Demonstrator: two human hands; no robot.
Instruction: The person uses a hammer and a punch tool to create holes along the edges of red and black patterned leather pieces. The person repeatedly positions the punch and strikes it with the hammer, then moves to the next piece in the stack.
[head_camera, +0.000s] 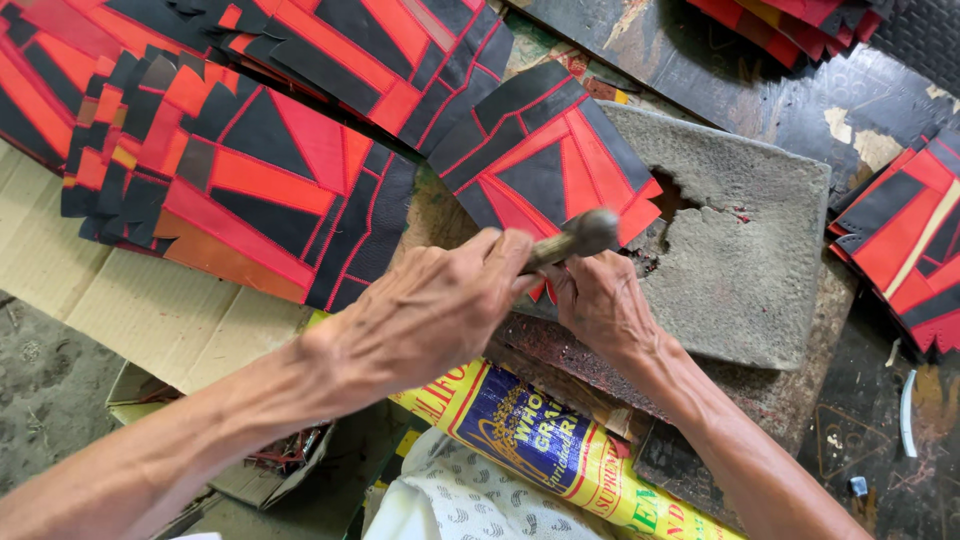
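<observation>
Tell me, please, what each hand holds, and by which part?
The left hand grips a hammer by its handle. The right hand presses the lower edge of a red-and-black patchwork piece.

Left hand (425, 310) grips a hammer (575, 238) over a red-and-black patchwork leather piece (545, 160); right hand (600, 300) pins it at the grey stone slab's (750, 250) left edge.

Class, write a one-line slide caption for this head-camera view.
Left hand grips a hammer over a red-and-black patchwork piece that the right hand steadies.
</observation>
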